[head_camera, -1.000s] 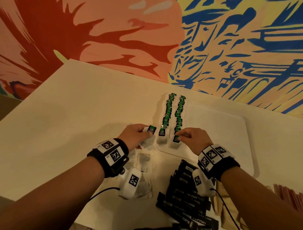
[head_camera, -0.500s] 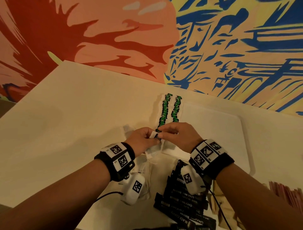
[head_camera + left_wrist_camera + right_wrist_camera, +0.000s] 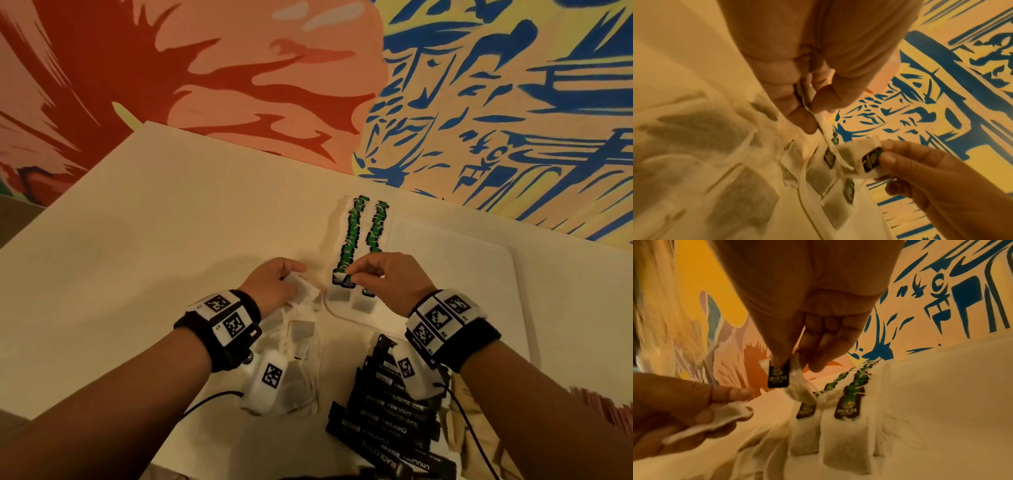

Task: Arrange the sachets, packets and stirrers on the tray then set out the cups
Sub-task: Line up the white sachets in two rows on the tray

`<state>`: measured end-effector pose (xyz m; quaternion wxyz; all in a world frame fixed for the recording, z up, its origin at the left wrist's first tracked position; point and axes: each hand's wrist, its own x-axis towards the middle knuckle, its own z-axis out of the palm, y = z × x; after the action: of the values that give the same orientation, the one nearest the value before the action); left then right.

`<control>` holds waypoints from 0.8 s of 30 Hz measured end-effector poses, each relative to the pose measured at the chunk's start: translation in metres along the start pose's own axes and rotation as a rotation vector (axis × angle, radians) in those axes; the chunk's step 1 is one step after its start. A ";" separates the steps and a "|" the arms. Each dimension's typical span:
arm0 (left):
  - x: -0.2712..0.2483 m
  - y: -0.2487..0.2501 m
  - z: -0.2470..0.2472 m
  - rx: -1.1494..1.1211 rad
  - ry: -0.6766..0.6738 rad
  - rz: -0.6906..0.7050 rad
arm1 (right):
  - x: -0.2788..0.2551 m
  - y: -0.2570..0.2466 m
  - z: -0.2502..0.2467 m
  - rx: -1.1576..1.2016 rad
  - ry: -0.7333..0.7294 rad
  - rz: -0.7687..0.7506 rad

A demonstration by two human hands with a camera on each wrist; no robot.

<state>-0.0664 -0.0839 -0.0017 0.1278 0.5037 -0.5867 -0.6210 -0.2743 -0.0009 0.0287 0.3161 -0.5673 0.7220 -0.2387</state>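
Two rows of green-tagged tea bags (image 3: 363, 233) lie on the left part of the white tray (image 3: 462, 274). My right hand (image 3: 380, 274) pinches one tea bag (image 3: 795, 382) by its dark green tag (image 3: 778, 376), just above the near end of the left row. My left hand (image 3: 277, 284) sits left of the tray's corner and holds several white tea bags (image 3: 805, 97) between thumb and fingers. A loose heap of tea bags (image 3: 301, 342) lies under my left wrist.
A pile of black sachets (image 3: 387, 407) lies on the table (image 3: 137, 222) below my right wrist. Brown packets (image 3: 459, 394) and pinkish stirrers (image 3: 603, 404) show at the lower right. A painted wall (image 3: 308, 85) stands behind the table.
My hands met over the tray's near corner half a second ago and have since parted. The right hand now carries a tea bag to the left row. The left hand drew back left.
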 end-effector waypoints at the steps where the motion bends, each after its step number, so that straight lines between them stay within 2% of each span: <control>1: 0.001 0.000 -0.003 -0.024 0.021 -0.008 | 0.000 0.001 0.002 -0.009 -0.007 0.005; 9: 0.007 0.001 -0.008 -0.301 0.089 -0.004 | 0.009 0.008 0.016 -0.038 -0.085 0.050; 18: 0.004 0.001 0.002 -0.264 0.060 -0.075 | 0.022 0.009 0.021 -0.026 -0.027 0.087; 21: 0.005 0.002 0.008 -0.296 0.023 -0.107 | 0.017 0.004 0.017 -0.039 0.018 -0.002; 24: 0.004 0.007 0.015 -0.362 -0.035 -0.146 | 0.008 -0.004 0.015 -0.023 -0.007 -0.196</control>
<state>-0.0829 -0.0797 -0.0008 0.1607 0.5029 -0.4294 -0.7327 -0.2623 -0.0096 0.0193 0.2873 -0.6398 0.6645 -0.2580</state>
